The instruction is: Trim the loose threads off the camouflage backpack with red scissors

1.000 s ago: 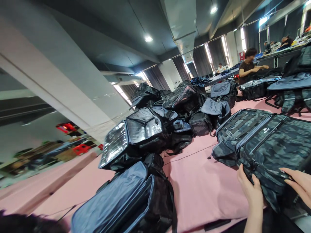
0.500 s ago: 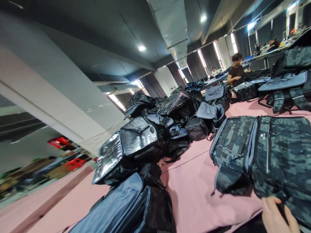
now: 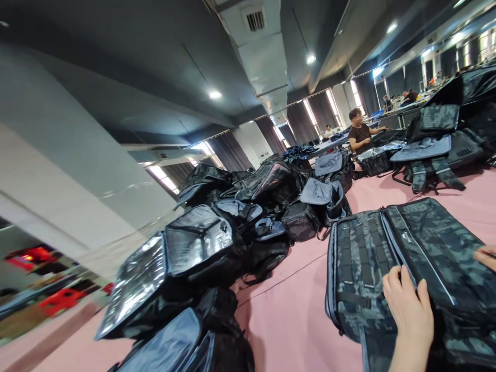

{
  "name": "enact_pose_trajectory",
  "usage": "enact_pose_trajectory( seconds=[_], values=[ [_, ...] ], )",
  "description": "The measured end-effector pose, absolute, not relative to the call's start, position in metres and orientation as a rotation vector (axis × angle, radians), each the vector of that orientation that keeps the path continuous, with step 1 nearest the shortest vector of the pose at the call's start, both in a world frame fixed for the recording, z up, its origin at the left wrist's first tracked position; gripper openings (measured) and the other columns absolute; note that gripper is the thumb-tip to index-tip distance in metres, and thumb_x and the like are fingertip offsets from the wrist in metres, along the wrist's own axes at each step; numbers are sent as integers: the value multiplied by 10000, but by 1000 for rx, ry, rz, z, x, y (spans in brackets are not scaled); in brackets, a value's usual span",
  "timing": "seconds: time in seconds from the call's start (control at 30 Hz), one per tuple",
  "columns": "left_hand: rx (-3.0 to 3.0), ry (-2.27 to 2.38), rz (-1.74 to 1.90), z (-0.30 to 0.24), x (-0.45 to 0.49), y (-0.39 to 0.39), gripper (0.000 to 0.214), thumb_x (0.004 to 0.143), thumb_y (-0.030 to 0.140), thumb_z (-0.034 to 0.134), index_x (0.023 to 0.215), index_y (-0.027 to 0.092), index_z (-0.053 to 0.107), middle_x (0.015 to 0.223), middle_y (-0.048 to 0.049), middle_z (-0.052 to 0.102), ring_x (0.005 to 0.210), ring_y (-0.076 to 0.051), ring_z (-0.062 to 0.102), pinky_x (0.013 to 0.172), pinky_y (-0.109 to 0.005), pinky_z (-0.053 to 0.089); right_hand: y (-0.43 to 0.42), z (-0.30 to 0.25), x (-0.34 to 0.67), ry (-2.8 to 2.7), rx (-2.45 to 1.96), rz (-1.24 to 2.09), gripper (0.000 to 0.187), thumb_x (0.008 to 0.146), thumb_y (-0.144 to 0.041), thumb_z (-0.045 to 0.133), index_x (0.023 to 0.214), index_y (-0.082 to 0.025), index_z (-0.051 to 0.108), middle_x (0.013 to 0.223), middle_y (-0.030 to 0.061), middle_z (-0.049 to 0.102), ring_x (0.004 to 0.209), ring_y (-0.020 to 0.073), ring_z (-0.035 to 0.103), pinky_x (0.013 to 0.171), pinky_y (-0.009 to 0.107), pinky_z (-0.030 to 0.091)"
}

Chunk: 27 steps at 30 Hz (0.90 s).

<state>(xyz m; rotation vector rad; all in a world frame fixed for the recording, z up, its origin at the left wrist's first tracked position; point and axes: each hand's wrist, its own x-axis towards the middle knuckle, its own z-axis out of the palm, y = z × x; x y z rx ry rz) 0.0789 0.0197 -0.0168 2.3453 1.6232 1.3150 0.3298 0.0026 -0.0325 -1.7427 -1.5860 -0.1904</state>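
A dark camouflage backpack (image 3: pixel 434 248) lies on the pink table at the right, with webbing rows on one panel and a pale zip on the other. My left hand (image 3: pixel 411 310) rests on it by the blue-edged seam between the panels, fingers bent but apart from the thumb. At the right picture edge, my right hand (image 3: pixel 486 257) is partly cut off. Its visible fingers press together at the bag's side and appear to pinch the fabric.
Left of the backpack, an open bag with silver lining (image 3: pixel 199 240) and a blue-lined bag (image 3: pixel 166 343) lie on the pink table (image 3: pixel 287 310). More bags are heaped behind. A person (image 3: pixel 359 133) works across the table; a large pillar (image 3: pixel 70 155) stands left.
The backpack has turned and sits differently before me. My left hand has moved from its lower edge up onto the seam. My right hand has come into view. The camera has swung slightly right.
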Motion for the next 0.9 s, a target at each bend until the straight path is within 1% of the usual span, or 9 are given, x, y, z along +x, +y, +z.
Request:
enact_pose_trajectory(
  seconds=[0.07, 0.13, 0.27, 0.37, 0.43, 0.57, 0.7, 0.8, 0.9],
  values=[
    [2405, 1634, 1330, -28, 82, 19, 373, 822, 151, 546, 1191, 173, 589, 1158, -121, 632, 1010, -277, 570, 858, -445, 521, 26, -11, 313, -1735, -1709, 317, 389, 931, -491, 411, 851, -230, 688, 913, 58, 709, 857, 208, 661, 710, 265, 498],
    [2456, 1615, 1335, -38, 83, 15, 390, 839, 138, 502, 1222, 163, 567, 1196, -122, 629, 1040, -283, 560, 865, -454, 522, 49, 7, 284, -1857, -1664, 530, 458, 947, -470, 310, 822, -227, 678, 906, 35, 703, 869, 207, 649, 740, 277, 472],
    [2570, 1573, 1335, -48, 78, 5, 411, 841, 114, 479, 1247, 102, 541, 1224, -155, 623, 1025, -280, 565, 843, -440, 538, 92, 17, 228, -1874, -1743, 553, 401, 872, -498, 444, 663, -194, 602, 710, 59, 657, 726, 234, 631, 664, 317, 439],
    [2652, 1551, 1345, -52, 73, 0, 430, 820, 84, 489, 1246, 101, 543, 1238, -162, 616, 1016, -278, 573, 832, -435, 544, 113, 6, 210, -1827, -1842, 556, 330, 782, -479, 589, 674, -168, 598, 743, 102, 647, 775, 271, 624, 667, 345, 437],
    [2666, 1540, 1358, -54, 72, -3, 434, 813, 57, 471, 1237, 105, 550, 1241, -162, 615, 1011, -273, 579, 823, -430, 549, 119, -2, 210, -1813, -1836, 611, 253, 770, -393, 633, 690, -157, 593, 751, 82, 633, 773, 228, 608, 690, 333, 440],
    [2610, 1523, 1380, -54, 71, -12, 440, 810, 14, 423, 1212, 114, 570, 1225, -161, 628, 991, -248, 592, 818, -398, 551, 117, -16, 221, -1762, -1735, 847, 232, 829, -297, 616, 670, -151, 533, 610, -31, 520, 605, 120, 518, 632, 263, 426],
    [2562, 1499, 1441, -54, 72, -21, 458, 781, -19, 435, 1176, 138, 605, 1238, -155, 628, 988, -237, 605, 819, -371, 539, 109, -26, 226, -1615, -1685, 1047, 273, 876, -373, 565, 720, -162, 490, 529, -75, 408, 439, 73, 368, 467, 212, 317],
    [2514, 1483, 1492, -59, 74, -24, 468, 790, -34, 415, 1171, 152, 615, 1242, -141, 632, 999, -225, 607, 831, -360, 537, 104, -29, 224, -1561, -1667, 1113, 274, 878, -406, 548, 757, -167, 487, 491, -96, 353, 384, 63, 277, 421, 211, 239],
    [2460, 1511, 1546, -71, 75, -25, 470, 813, -33, 389, 1172, 166, 618, 1254, -137, 629, 1003, -230, 610, 827, -375, 543, 98, -27, 222, -1587, -1625, 1076, 265, 857, -378, 580, 724, -160, 508, 515, -71, 425, 429, 75, 364, 464, 219, 296]
  ],
)
